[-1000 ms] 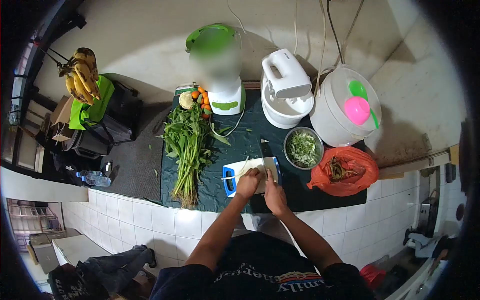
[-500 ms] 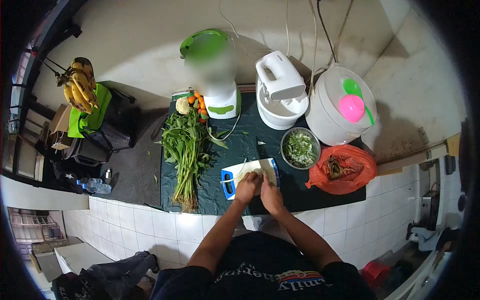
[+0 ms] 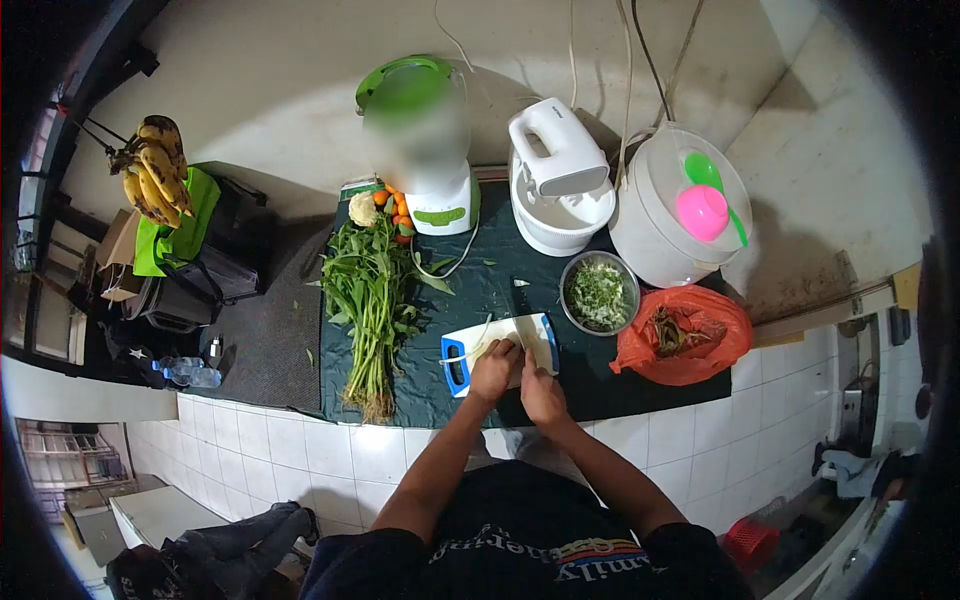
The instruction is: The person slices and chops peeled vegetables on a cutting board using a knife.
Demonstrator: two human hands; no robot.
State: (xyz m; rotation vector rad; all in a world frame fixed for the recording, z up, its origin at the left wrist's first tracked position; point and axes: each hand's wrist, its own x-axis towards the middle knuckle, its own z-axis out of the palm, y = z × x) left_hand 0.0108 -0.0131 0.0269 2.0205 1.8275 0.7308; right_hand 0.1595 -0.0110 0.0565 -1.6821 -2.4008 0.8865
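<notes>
A white cutting board [image 3: 545, 340] with blue ends lies near the front edge of the dark green table cover. My left hand [image 3: 493, 370] is closed over a thin pale stalk [image 3: 462, 357], possibly spring onion, whose end sticks out to the left across the board. Close beside it, my right hand [image 3: 543, 394] is wrapped around a knife [image 3: 527, 352], its blade pointing away from me; most of the handle is hidden in the fist. To the right of the board stands a metal bowl [image 3: 636, 300] of chopped green and white pieces.
Leafy greens [image 3: 370, 300] lie left of the board, below a cauliflower [image 3: 363, 208] and orange fruits. Behind stand a blender [image 3: 440, 200], a stand mixer [image 3: 560, 150] and a white lidded container [image 3: 650, 200]. A red plastic bag [image 3: 725, 345] sits right. Another person [image 3: 220, 550] is lower left.
Both hands remain at the board on the stalk and knife, with barely any shift. The whole view has moved very slightly.
</notes>
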